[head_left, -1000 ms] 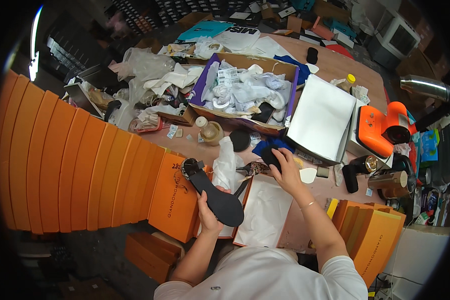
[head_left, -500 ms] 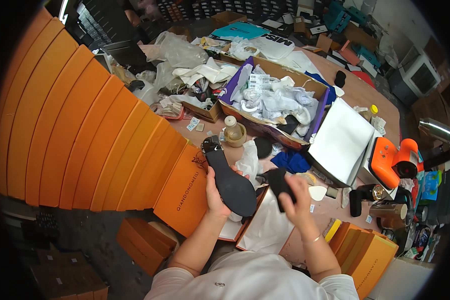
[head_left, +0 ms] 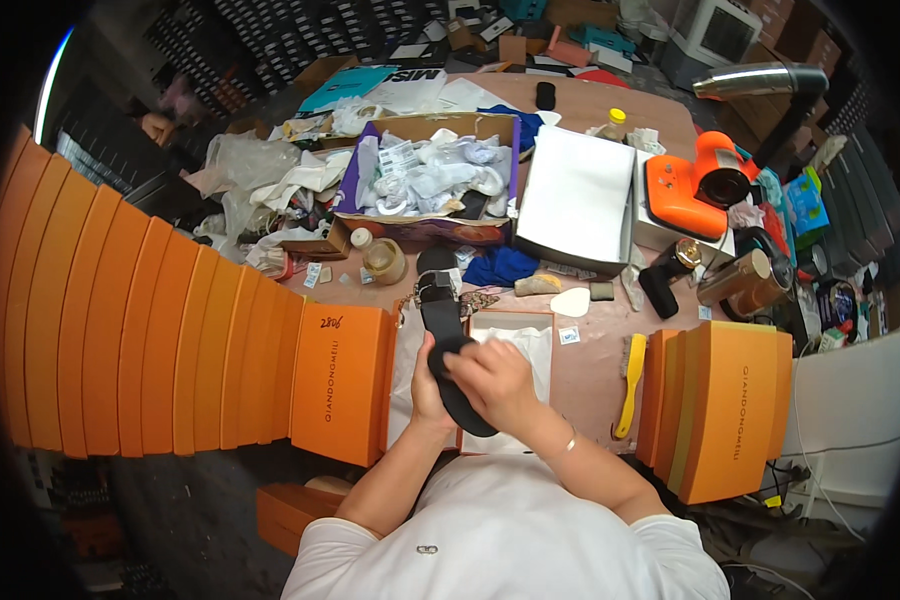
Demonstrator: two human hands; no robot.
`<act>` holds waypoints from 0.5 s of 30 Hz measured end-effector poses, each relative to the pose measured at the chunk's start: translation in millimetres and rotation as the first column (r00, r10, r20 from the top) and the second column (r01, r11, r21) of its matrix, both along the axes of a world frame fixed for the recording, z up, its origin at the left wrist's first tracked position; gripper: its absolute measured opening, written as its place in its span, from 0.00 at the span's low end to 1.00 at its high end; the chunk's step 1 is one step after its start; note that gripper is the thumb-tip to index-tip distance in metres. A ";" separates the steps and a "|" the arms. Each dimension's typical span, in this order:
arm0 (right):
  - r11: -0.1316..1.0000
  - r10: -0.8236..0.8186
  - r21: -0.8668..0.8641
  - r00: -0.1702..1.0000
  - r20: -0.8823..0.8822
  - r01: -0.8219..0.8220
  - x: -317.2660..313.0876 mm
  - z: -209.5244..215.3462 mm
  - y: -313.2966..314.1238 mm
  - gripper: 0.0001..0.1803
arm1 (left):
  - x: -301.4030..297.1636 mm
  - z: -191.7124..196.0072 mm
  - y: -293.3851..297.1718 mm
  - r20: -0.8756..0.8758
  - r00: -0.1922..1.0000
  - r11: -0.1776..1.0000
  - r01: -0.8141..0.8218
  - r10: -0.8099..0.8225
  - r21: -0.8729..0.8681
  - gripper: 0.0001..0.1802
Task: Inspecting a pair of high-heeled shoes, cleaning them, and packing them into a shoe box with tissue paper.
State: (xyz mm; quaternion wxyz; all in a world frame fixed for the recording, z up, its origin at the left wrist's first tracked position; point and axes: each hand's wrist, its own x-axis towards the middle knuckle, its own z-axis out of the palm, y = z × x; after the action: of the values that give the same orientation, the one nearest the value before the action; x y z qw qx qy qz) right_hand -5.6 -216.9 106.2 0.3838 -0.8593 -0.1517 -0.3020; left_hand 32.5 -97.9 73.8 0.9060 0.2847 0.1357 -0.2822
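Note:
In front of me my left hand (head_left: 429, 392) grips a black sandal (head_left: 468, 412) from its left side; decorated straps show near its top end. My right hand (head_left: 502, 388) is closed and held over the sandal's middle, its fingers bent around a black pad (head_left: 456, 346), which lies against the sandal. The fingers cover part of the pad. Below both hands an open shoebox (head_left: 554, 362) lined with white tissue paper (head_left: 530, 345) lies on the table, partly hidden by my hands.
Orange shoeboxes (head_left: 340, 390) line the left; more (head_left: 735, 420) stand right, beside a yellow-handled tool (head_left: 627, 400). Behind are a jar (head_left: 384, 262), a blue cloth (head_left: 500, 267), a purple-edged carton (head_left: 430, 232) of crumpled paper, a white box lid (head_left: 576, 195) and an orange device (head_left: 682, 190).
My right hand, apart from the sandal before, has brought the black pad onto it. The sandal is turned more upright. The whole view has shifted with my head.

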 end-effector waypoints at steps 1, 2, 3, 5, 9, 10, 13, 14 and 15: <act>0.998 -0.033 0.049 0.999 0.017 0.032 14.1 -2.1 1.0 0.15 | -9.8 0.7 -5.0 -0.064 0.993 0.995 -0.097 0.096 -0.015 0.30; 0.998 -0.046 0.043 0.999 0.024 0.045 -2.2 -2.8 1.8 0.14 | -11.6 2.0 -0.4 0.016 1.000 1.000 -0.007 0.007 0.004 0.29; 0.998 -0.049 0.043 0.998 0.048 0.047 -18.2 -5.0 4.9 0.13 | -7.0 -2.0 12.1 0.081 0.992 0.995 0.097 -0.098 0.010 0.31; 0.996 0.082 0.022 0.997 -0.004 -0.082 -59.8 -26.3 11.9 0.11 | -3.1 9.8 7.2 0.086 0.995 0.991 0.042 -0.053 0.126 0.35; 0.959 -0.093 0.265 0.995 -0.038 0.099 3.4 -9.4 2.5 0.10 | -41.2 -15.4 3.3 0.189 0.978 0.976 0.050 -0.091 0.211 0.35; 0.957 -0.076 0.271 0.990 -0.118 0.105 5.8 -5.9 3.0 0.11 | -48.3 -2.1 -1.6 0.252 0.962 0.975 0.046 -0.102 0.216 0.34; 0.979 0.021 0.205 0.999 -0.048 -0.011 -20.6 -7.8 10.4 0.13 | -47.5 -36.6 17.9 0.380 0.922 0.952 -0.050 -0.073 0.303 0.35; 0.964 0.121 0.251 0.986 -0.117 -0.089 -41.1 -9.2 10.2 0.14 | -38.4 -41.4 36.1 0.351 0.917 0.967 0.115 -0.192 0.227 0.34; 0.974 0.094 0.218 0.990 -0.103 -0.070 -41.1 -9.7 10.3 0.14 | -40.4 -31.8 32.4 0.411 0.893 0.961 0.072 -0.181 0.266 0.34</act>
State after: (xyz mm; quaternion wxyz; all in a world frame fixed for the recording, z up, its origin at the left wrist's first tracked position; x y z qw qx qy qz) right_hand -46.7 -206.6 96.5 0.4940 -0.8218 -0.1319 -0.2516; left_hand -8.0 -65.5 42.0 0.8512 0.4571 -0.0536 -0.2522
